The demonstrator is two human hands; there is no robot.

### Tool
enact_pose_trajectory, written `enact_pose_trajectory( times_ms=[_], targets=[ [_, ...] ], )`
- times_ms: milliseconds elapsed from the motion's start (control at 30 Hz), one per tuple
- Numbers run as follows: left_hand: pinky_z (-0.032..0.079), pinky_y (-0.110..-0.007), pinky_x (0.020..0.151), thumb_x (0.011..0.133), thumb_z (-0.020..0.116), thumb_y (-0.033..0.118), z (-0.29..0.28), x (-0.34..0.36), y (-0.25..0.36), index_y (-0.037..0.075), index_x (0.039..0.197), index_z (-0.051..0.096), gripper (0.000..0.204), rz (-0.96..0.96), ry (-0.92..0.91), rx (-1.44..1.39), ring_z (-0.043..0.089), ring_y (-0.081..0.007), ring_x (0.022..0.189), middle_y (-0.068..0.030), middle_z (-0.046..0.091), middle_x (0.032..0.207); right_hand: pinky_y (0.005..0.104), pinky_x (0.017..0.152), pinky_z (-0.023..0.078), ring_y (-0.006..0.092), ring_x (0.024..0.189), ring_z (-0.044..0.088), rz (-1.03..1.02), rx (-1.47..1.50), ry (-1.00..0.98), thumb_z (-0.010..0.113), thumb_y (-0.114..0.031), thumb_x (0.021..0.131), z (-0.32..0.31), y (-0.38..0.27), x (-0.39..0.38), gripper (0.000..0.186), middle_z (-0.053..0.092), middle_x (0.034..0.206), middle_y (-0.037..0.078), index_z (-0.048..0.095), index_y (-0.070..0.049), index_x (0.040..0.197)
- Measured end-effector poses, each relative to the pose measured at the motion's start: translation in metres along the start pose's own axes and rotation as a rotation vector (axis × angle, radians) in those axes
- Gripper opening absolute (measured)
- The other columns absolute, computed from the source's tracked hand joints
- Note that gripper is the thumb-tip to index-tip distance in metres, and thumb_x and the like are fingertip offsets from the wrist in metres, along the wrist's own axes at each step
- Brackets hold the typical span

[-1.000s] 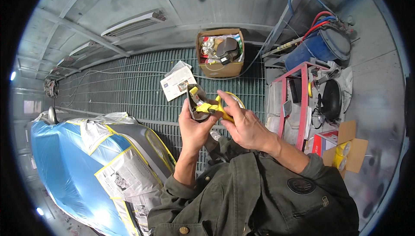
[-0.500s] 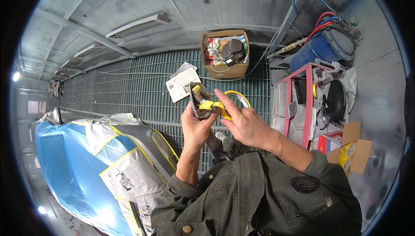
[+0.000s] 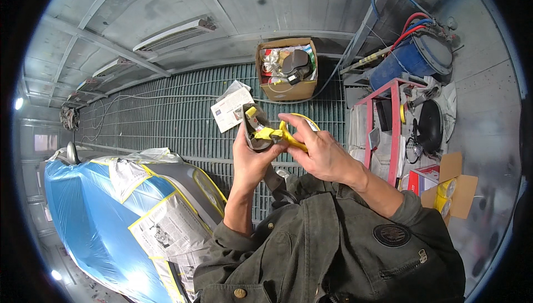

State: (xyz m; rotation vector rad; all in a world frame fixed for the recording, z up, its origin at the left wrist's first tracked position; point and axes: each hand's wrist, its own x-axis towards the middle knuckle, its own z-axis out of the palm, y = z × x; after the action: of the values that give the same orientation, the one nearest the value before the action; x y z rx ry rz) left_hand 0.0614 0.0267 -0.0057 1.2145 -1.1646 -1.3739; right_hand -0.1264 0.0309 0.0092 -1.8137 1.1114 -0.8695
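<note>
My left hand (image 3: pixel 251 161) is closed around a small, curved, dark grey part (image 3: pixel 261 116) with a hollow side turned up. Pieces of yellow tape (image 3: pixel 268 134) cover some of its inside. A roll of yellow masking tape (image 3: pixel 300 145) is in my right hand (image 3: pixel 326 157), its fingers bent over the ring. Tape runs from the roll to the part, and both hands are close together there, the left thumb near the strip. Part of the roll is hidden behind my right fingers.
Left stands a car body (image 3: pixel 83 203) masked with blue film, newspaper and yellow tape. A printed sheet (image 3: pixel 226 117) lies on the floor grating (image 3: pixel 177 89). Ahead is a filled cardboard box (image 3: pixel 288 90); right, a red-framed rack (image 3: pixel 395 136), a blue tank (image 3: pixel 391 70) and an open carton (image 3: pixel 462 192).
The tape roll has tilted in my right hand, and that hand's fingers have bent further over it. My left hand keeps the grey part in nearly the same place.
</note>
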Motion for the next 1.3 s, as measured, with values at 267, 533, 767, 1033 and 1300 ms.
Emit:
enact_pose_trajectory(
  times_ms=[267,533,767,1033,1300],
  targets=[
    [0.054,-0.027,0.082,0.077,0.081,-0.004,0.002,-0.002,-0.005,-0.001,0.11,0.059,0.04,-0.133,0.131,0.028,0.067,-0.0122,0.089,-0.0053,0.069,0.099,0.0375,0.066,0.055,0.0304,0.069,0.071,0.123,-0.115,0.037,0.063,-0.011,0.091,-0.006,0.023,-0.005,0.026,0.071,0.079,0.016,0.065,-0.003,0.115],
    [0.052,-0.025,0.073,0.077,0.081,-0.004,0.002,-0.006,-0.007,0.001,0.104,0.061,0.034,-0.114,0.122,-0.006,0.064,-0.0101,0.08,-0.0028,0.068,0.093,0.0242,0.049,0.046,0.0102,0.054,0.061,0.313,0.467,0.219,0.058,-0.009,0.096,0.005,0.055,-0.004,0.017,0.069,0.072,0.008,0.071,0.002,0.093],
    [0.051,-0.024,0.076,0.077,0.082,-0.004,-0.004,-0.016,0.002,0.001,0.11,0.058,0.04,-0.127,0.154,-0.042,0.062,-0.0088,0.084,-0.0008,0.066,0.094,0.0185,0.062,0.046,0.0045,0.073,0.056,0.362,0.74,0.308,0.062,-0.023,0.1,-0.014,0.055,-0.013,0.042,0.068,0.1,0.008,0.057,-0.001,0.135],
    [0.054,-0.026,0.08,0.079,0.078,-0.008,0.01,-0.013,-0.002,0.003,0.129,0.045,0.06,0.026,0.105,-0.118,0.062,-0.0105,0.091,-0.0024,0.059,0.103,0.0239,0.067,0.045,0.0088,0.075,0.054,0.338,0.465,0.108,0.079,-0.021,0.084,0.012,0.026,-0.017,0.035,0.063,0.089,0.001,0.07,0.002,0.109],
    [0.054,-0.029,0.088,0.079,0.077,-0.005,0.019,-0.017,0.001,0.004,0.137,0.039,0.07,0.08,0.004,-0.144,0.063,-0.0155,0.103,-0.0145,0.065,0.12,0.0265,0.062,0.04,0.0093,0.071,0.052,0.223,0.155,0.287,0.076,-0.014,0.089,-0.007,0.03,-0.009,0.017,0.058,0.079,0.004,0.071,0.002,0.094]
  ],
)
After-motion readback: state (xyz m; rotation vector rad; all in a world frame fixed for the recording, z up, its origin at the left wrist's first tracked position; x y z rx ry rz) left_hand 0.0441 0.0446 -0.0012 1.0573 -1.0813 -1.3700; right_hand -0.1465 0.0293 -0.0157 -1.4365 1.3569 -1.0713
